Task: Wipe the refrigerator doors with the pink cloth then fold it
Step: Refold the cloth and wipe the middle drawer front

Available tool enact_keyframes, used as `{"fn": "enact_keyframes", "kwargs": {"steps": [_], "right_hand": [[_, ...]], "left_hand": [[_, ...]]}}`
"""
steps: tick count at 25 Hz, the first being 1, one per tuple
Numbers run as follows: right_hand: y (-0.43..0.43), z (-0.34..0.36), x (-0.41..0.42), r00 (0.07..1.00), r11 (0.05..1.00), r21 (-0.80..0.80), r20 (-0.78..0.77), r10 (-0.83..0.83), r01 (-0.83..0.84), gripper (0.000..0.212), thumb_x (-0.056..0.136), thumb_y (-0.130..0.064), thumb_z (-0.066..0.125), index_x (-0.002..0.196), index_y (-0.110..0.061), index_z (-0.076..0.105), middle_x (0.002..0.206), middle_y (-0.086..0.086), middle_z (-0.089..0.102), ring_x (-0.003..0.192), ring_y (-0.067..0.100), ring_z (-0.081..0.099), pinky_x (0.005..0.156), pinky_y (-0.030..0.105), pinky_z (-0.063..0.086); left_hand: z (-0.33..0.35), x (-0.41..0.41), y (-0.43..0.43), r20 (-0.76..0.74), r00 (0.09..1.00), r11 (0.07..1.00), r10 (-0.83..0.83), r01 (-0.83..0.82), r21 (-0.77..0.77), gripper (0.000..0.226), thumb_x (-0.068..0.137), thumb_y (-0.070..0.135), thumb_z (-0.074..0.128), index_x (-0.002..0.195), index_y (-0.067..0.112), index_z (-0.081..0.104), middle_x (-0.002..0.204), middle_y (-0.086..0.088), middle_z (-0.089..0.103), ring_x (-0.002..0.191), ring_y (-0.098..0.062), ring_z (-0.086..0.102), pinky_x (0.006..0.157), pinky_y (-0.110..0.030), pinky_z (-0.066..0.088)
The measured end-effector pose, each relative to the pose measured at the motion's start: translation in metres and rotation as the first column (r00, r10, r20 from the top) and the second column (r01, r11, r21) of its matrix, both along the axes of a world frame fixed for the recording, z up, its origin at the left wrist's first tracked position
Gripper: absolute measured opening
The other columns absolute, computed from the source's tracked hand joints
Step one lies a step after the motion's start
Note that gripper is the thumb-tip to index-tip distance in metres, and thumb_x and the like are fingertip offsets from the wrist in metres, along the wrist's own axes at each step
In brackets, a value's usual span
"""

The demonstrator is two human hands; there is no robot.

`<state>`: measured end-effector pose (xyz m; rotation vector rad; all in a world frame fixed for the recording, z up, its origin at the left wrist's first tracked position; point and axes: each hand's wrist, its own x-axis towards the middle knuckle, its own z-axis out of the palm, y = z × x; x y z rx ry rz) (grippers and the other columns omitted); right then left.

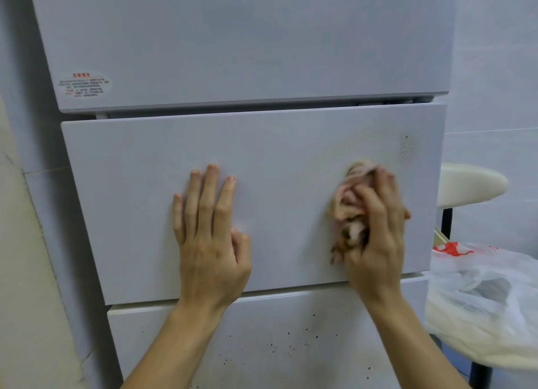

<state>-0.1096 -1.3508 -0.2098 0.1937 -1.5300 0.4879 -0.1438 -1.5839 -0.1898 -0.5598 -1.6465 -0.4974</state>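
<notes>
A white refrigerator fills the view with three doors: the upper door [247, 39], the middle door [276, 144] and the lower door [262, 330]. My left hand [209, 231] lies flat on the middle door, fingers apart, holding nothing. My right hand [375, 228] presses the bunched pink cloth [348, 205] against the right part of the middle door. Small dark specks [404, 147] mark the door above and to the right of the cloth. More specks dot the lower door.
A round sticker [84, 86] with red print sits on the upper door's lower left. To the right stand cream stools [471, 185], the nearer one bearing a translucent plastic bag [480, 286]. A tiled wall is behind, and a wall edge at the left.
</notes>
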Motion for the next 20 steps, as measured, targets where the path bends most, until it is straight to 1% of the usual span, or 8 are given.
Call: {"fn": "enact_keyframes", "kwargs": {"steps": [3,4,8,12,14,16,18,20], "right_hand": [[-0.013,0.025,-0.005,0.999,0.977,-0.213,-0.036,-0.008,0.000,0.054,0.097,0.001,0.052,0.150,-0.008,0.053,0.168,0.007,0.029,0.159,0.030,0.023,0.129,0.051,0.021],[-0.024,0.026,-0.008,0.998,0.985,-0.168,-0.048,-0.036,0.028,0.055,0.096,0.004,0.055,0.150,-0.006,0.054,0.167,0.010,0.032,0.158,0.033,0.026,0.128,0.054,0.024],[-0.050,-0.005,-0.015,0.996,0.960,0.266,-0.030,-0.079,0.084,0.055,0.095,-0.003,0.071,0.147,-0.009,0.056,0.159,0.019,0.044,0.155,0.033,0.035,0.124,0.053,0.033],[-0.020,-0.026,-0.008,0.998,0.936,0.347,-0.002,-0.057,0.054,0.043,0.102,-0.010,0.056,0.145,-0.012,0.057,0.158,0.016,0.046,0.155,0.031,0.036,0.124,0.049,0.034],[0.004,-0.033,-0.005,0.999,0.962,0.271,0.023,-0.045,0.038,0.047,0.098,-0.010,0.058,0.144,-0.013,0.052,0.161,0.013,0.042,0.155,0.032,0.034,0.124,0.051,0.033],[0.023,-0.030,-0.001,0.999,0.998,0.058,0.043,-0.017,0.014,0.060,0.094,-0.007,0.062,0.151,-0.015,0.046,0.168,0.009,0.031,0.156,0.034,0.031,0.122,0.059,0.033],[0.034,-0.011,-0.001,1.000,0.986,-0.168,0.026,0.018,-0.013,0.059,0.101,-0.014,0.053,0.158,-0.011,0.039,0.173,0.010,0.020,0.155,0.040,0.029,0.119,0.067,0.033],[0.034,0.017,-0.003,1.000,0.958,-0.285,-0.013,-0.021,0.016,0.060,0.104,-0.018,0.045,0.161,-0.003,0.033,0.172,0.017,0.019,0.159,0.037,0.021,0.127,0.060,0.022]], "left_hand": [[0.002,-0.001,0.004,0.010,1.000,1.000,-0.002,0.002,0.007,0.073,0.086,0.006,0.055,0.158,0.008,0.041,0.171,-0.012,0.027,0.161,-0.033,0.017,0.130,-0.057,0.010],[0.003,-0.001,0.008,-0.001,1.000,1.000,0.008,-0.008,-0.011,0.073,0.087,0.010,0.056,0.158,0.010,0.042,0.171,-0.011,0.028,0.161,-0.033,0.018,0.130,-0.059,0.010],[0.007,0.001,0.031,-0.048,0.999,0.997,0.025,-0.028,-0.066,0.070,0.089,0.017,0.056,0.158,0.017,0.044,0.170,-0.007,0.030,0.160,-0.035,0.020,0.128,-0.063,0.010],[0.004,0.001,0.037,-0.060,0.998,0.999,0.036,-0.038,-0.027,0.068,0.090,0.013,0.055,0.157,0.014,0.045,0.169,-0.009,0.032,0.160,-0.037,0.021,0.129,-0.062,0.010],[0.004,-0.001,0.034,-0.067,0.997,0.999,0.034,-0.036,-0.033,0.066,0.091,0.013,0.055,0.156,0.014,0.046,0.169,-0.009,0.033,0.160,-0.037,0.021,0.129,-0.062,0.010],[0.004,-0.001,0.034,-0.057,0.998,0.999,0.026,-0.028,-0.036,0.065,0.092,0.015,0.054,0.157,0.014,0.046,0.169,-0.009,0.033,0.160,-0.036,0.020,0.129,-0.061,0.010],[0.005,-0.001,0.036,-0.059,0.998,0.999,0.035,-0.037,-0.026,0.065,0.092,0.015,0.052,0.157,0.015,0.046,0.169,-0.009,0.033,0.160,-0.035,0.021,0.129,-0.061,0.010],[0.004,-0.001,0.038,-0.060,0.997,0.999,0.044,-0.045,-0.016,0.065,0.092,0.015,0.051,0.157,0.015,0.045,0.169,-0.008,0.033,0.160,-0.036,0.021,0.129,-0.061,0.010]]}}
